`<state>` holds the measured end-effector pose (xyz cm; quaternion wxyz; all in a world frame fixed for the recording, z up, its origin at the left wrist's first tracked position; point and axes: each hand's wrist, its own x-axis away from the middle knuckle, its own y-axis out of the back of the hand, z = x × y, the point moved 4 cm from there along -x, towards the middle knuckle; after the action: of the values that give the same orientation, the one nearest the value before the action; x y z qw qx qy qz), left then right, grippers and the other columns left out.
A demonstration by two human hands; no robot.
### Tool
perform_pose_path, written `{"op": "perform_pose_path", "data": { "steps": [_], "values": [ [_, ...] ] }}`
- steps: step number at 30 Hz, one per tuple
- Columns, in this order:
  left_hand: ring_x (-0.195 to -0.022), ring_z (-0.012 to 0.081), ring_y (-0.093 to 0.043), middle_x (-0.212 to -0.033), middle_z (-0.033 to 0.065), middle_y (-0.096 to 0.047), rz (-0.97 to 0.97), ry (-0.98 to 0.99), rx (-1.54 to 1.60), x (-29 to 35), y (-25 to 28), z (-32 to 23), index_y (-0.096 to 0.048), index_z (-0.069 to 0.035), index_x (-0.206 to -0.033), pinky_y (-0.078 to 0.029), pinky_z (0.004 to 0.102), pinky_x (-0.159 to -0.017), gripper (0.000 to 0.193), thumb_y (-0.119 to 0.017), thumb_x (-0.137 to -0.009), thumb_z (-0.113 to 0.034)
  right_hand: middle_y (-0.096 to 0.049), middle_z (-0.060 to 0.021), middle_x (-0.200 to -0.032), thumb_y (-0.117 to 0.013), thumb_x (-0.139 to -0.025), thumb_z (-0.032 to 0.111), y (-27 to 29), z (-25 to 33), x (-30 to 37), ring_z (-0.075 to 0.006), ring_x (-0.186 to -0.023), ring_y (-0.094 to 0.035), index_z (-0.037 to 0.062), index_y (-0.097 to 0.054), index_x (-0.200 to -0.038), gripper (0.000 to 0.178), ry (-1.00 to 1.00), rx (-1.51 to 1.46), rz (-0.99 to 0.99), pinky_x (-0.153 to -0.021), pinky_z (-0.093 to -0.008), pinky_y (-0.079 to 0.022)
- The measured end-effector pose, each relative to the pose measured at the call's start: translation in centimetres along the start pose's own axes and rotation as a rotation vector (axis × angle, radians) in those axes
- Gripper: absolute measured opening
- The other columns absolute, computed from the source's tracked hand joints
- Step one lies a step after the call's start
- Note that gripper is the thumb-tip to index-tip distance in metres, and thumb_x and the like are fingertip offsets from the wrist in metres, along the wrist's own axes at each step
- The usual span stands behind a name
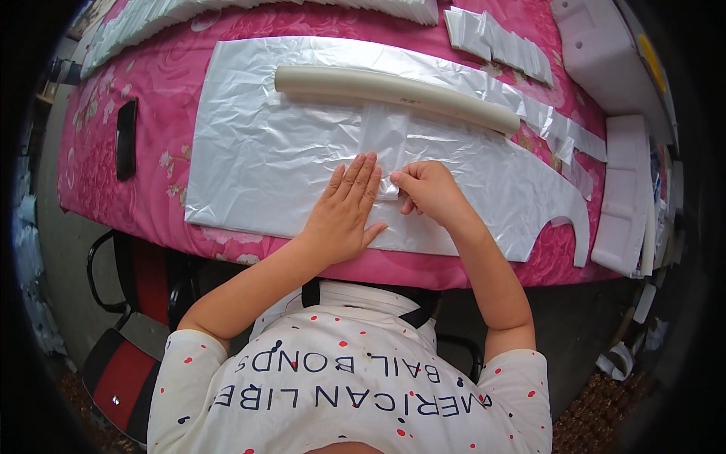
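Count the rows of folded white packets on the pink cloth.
2: a long row along the far edge, cut off by the picture's top, and a shorter row at far right, beyond the plastic sheet. More may lie out of view.

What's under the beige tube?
White plastic sheeting shows along most of both sides of the tube; a narrower plastic strip meets its near edge. Whatever lies directly beneath is covered.

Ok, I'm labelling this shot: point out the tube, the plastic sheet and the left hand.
Tube (387,88): head view, middle of its length.
Plastic sheet (249,151): head view, bare left part.
Left hand (345,214): head view, its back.
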<state>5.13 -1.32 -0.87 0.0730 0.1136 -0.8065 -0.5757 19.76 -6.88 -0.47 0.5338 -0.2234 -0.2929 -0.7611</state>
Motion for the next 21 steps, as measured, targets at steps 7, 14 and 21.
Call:
{"op": "perform_pose_path", "data": {
  "steps": [7, 14, 21],
  "values": [
    [-0.134, 0.0313, -0.021, -0.143, 0.0212, -0.024, -0.062, 0.008, 0.021, -0.3, 0.4, 0.0, -0.027, 0.006, -0.135, -0.015, 0.0399, -0.110, 0.072, -0.054, -0.081, -0.034, -0.062, -0.0062, -0.070, -0.067, -0.077, 0.020, -0.4, 0.0, 1.5, -0.0158, -0.058, -0.061, 0.0005, -0.061, -0.090, 0.024, 0.285, 0.194, -0.248, -0.051, -0.0270, -0.045],
    [-0.119, 0.0283, -0.045, -0.127, 0.0189, -0.047, -0.218, -0.036, 0.005, -1.6, 1.8, 0.7, -0.043, 0.006, -0.123, -0.035, 0.0377, -0.097, 0.057, -0.060, -0.072, -0.013, -0.054, -0.0158, -0.118, -0.067, -0.070, 0.011, -0.8, 1.1, 3.1, -0.0301, -0.112, -0.049, 0.0015, -0.054, -0.115, 0.048, 1.034, 0.848, -0.467, -0.095, -0.0408, -0.038],
    [-0.107, 0.0252, -0.055, -0.114, 0.0152, -0.057, -0.285, -0.163, -0.150, -2.2, 1.9, 1.5, -0.053, 0.004, -0.113, -0.043, 0.0366, -0.086, 0.045, -0.057, -0.069, -0.005, -0.055, -0.0124, -0.118, -0.063, -0.068, 0.005, 0.7, 1.6, 1.1, -0.0294, -0.110, -0.051, 0.0014, -0.058, -0.109, 0.042, 1.145, 0.833, -0.253, -0.092, -0.0383, -0.042]
  ]
}}
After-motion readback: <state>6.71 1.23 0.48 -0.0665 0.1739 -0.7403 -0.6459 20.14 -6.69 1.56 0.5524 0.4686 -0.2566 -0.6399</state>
